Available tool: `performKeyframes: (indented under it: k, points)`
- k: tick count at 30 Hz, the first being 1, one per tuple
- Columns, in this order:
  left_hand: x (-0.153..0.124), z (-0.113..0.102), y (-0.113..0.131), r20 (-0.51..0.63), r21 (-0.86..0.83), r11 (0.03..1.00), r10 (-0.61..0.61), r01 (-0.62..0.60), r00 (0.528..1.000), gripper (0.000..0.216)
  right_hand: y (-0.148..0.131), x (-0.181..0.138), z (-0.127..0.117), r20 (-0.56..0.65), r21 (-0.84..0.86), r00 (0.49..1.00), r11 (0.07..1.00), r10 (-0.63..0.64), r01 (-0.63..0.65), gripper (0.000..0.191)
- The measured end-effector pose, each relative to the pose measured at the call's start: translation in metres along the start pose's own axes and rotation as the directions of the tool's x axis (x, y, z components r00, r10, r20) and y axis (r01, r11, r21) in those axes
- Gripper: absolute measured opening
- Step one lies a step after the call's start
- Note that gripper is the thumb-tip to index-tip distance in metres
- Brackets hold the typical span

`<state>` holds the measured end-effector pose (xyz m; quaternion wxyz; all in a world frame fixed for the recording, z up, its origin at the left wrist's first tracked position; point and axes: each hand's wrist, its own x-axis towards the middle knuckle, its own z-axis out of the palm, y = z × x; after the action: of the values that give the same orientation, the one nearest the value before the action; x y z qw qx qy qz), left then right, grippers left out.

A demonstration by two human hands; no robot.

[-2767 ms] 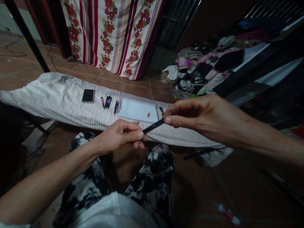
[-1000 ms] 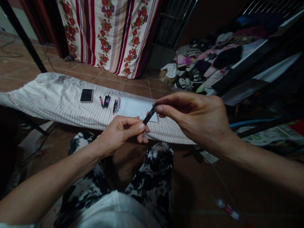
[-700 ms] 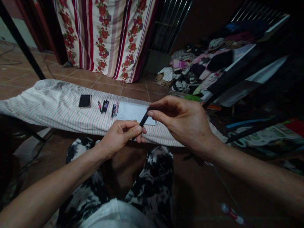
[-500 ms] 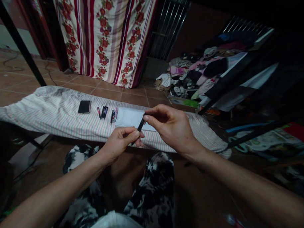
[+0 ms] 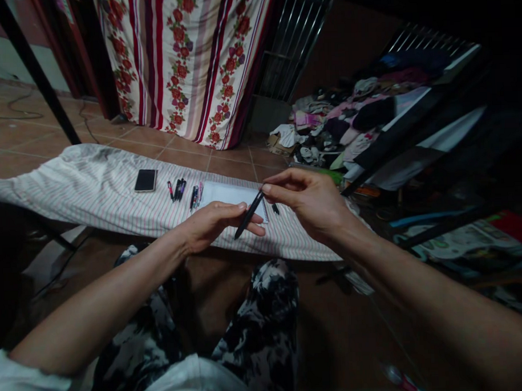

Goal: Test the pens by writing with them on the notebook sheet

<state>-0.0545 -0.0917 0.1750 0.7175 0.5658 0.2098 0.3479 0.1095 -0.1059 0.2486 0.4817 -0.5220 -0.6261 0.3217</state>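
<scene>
A slim black pen (image 5: 247,219) slants down to the left above the bench, its upper end pinched between the thumb and fingertips of my right hand (image 5: 316,199). Behind the pen's lower part are the stretched fingers of my left hand (image 5: 214,223), whose thumb is lifted off it. Whether those fingers touch the pen, I cannot tell. Below both hands lies a spiral notebook (image 5: 226,192) with a blank page up, partly covered by them. A short black object (image 5: 274,208), perhaps a pen or a cap, rests just right of the notebook.
A striped cloth (image 5: 106,189) covers the narrow bench. On it lie a phone (image 5: 146,180) and several pens (image 5: 179,190), with more pens (image 5: 196,196) beside the notebook. My knees (image 5: 275,280) are under the near edge. A clothes pile (image 5: 335,119) stands at the back right.
My left hand has loosened its pinch, and its fingers have straightened. The pen, in my right hand, has shifted right and slightly up. More of the notebook's spiral edge shows.
</scene>
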Motion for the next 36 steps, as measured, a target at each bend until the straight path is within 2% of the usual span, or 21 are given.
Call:
performKeyframes:
  k: [5, 9, 13, 16, 20, 26, 31, 36]
  points:
    - [-0.003, 0.002, 0.003, 0.082, -0.077, 0.997, -0.006, 0.012, 0.997, 0.034, -0.001, -0.002, -0.005, -0.004, 0.113, 0.998, 0.992, 0.057, -0.056, 0.016]
    - [-0.004, 0.0, 0.002, 0.082, -0.09, 0.996, -0.014, 0.022, 0.997, 0.032, 0.001, -0.004, -0.006, 0.007, 0.115, 0.997, 0.991, 0.074, -0.074, 0.019]
    - [-0.002, -0.001, -0.004, 0.006, -0.093, 0.996, -0.01, 0.01, 1.0, 0.031, 0.01, -0.008, -0.002, 0.024, 0.091, 1.0, 0.996, 0.014, -0.016, 0.023]
    - [0.001, 0.0, -0.009, -0.128, -0.111, 0.993, -0.048, 0.034, 0.991, 0.031, 0.022, -0.009, 0.003, 0.054, 0.084, 0.998, 0.996, -0.015, 0.011, 0.023]
    - [0.008, 0.001, -0.019, -0.271, -0.103, 0.994, -0.002, -0.027, 0.963, 0.034, 0.042, -0.007, 0.012, 0.01, 0.093, 0.998, 0.994, -0.059, 0.058, 0.019]
    - [0.023, -0.011, -0.034, -0.285, 0.007, 0.998, 0.06, -0.06, 0.957, 0.032, 0.067, -0.001, 0.021, -0.029, 0.035, 0.992, 0.992, -0.123, 0.124, 0.012]
    - [0.039, -0.027, -0.045, -0.244, 0.017, 0.996, 0.092, -0.091, 0.966, 0.031, 0.082, 0.006, 0.025, -0.066, -0.074, 0.972, 0.973, -0.224, 0.219, 0.008]
    - [0.064, -0.045, -0.06, -0.312, 0.053, 0.998, 0.035, -0.02, 0.949, 0.029, 0.117, 0.025, 0.036, -0.113, -0.029, 0.984, 0.99, -0.141, 0.139, 0.008]
